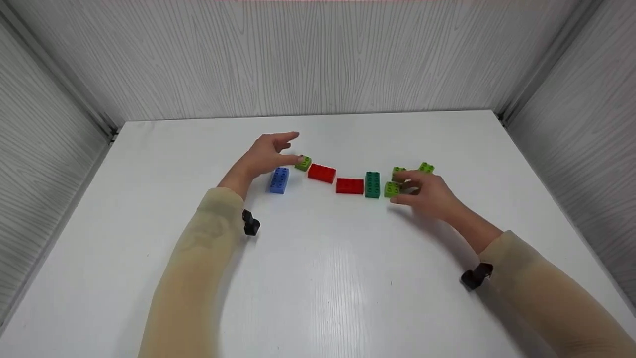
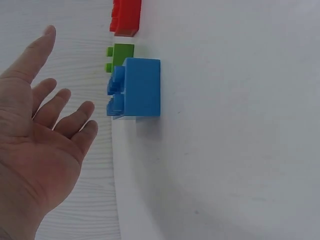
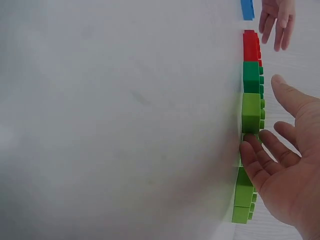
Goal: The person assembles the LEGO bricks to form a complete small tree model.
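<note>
My left hand (image 1: 261,156) hovers beside a blue brick (image 1: 279,180) and a small light green brick (image 1: 304,164), its fingers spread and holding nothing. In the left wrist view a gap separates the fingers from the blue brick. On the right, my right hand (image 1: 430,195) hangs over the light green bricks, thumb and fingers apart and loosely bent. Nearest to it sits one light green brick (image 1: 391,189); another light green brick (image 1: 398,170) lies behind, partly hidden by the fingers. Whether the fingertips touch a brick I cannot tell.
Between the hands lie two red bricks, one red brick (image 1: 321,173) slanted and the other red brick (image 1: 350,186) next to a dark green brick (image 1: 372,185). Another light green brick (image 1: 426,167) lies behind my right hand. Panels enclose the white table (image 1: 308,278) at back and sides.
</note>
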Demonstrator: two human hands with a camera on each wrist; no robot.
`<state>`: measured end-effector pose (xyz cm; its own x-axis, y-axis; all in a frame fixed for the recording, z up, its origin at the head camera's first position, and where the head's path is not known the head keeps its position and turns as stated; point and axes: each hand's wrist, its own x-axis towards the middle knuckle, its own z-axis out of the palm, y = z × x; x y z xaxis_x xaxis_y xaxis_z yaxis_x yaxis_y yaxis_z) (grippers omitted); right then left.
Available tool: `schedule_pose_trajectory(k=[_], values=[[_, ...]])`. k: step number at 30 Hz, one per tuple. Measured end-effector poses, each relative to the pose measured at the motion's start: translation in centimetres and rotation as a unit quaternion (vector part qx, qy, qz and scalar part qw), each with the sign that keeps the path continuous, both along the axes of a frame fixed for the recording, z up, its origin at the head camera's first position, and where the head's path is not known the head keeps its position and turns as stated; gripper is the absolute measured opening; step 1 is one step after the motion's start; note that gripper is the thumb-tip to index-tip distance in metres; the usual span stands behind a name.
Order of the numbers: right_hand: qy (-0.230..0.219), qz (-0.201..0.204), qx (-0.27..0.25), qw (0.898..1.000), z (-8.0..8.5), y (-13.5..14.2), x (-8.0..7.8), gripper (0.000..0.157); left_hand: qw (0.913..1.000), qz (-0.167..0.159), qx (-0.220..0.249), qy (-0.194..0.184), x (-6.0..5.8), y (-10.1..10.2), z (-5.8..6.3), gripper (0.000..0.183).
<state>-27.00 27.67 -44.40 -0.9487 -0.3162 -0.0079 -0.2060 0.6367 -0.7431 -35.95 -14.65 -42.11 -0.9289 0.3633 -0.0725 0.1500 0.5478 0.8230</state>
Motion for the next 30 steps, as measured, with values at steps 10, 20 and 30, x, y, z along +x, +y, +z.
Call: schedule_pose_trajectory(k=[10, 20, 30], values=[[-0.007, -0.005, 0.023, 1.0, -0.4, 0.1, -0.4, 0.059, 0.9992, -0.03, -0.023, -0.013, -1.1, 0.9, -1.9, 0.071], [-0.021, -0.017, 0.039, 0.999, -0.4, -0.1, -0.5, 0.057, 0.9987, -0.021, -0.046, -0.006, -1.1, 1.2, -2.4, 0.058], [-0.024, -0.017, 0.041, 0.999, -0.6, -0.2, -0.5, 0.052, 0.9968, -0.011, -0.076, 0.021, -1.1, 1.5, -2.5, 0.047]])
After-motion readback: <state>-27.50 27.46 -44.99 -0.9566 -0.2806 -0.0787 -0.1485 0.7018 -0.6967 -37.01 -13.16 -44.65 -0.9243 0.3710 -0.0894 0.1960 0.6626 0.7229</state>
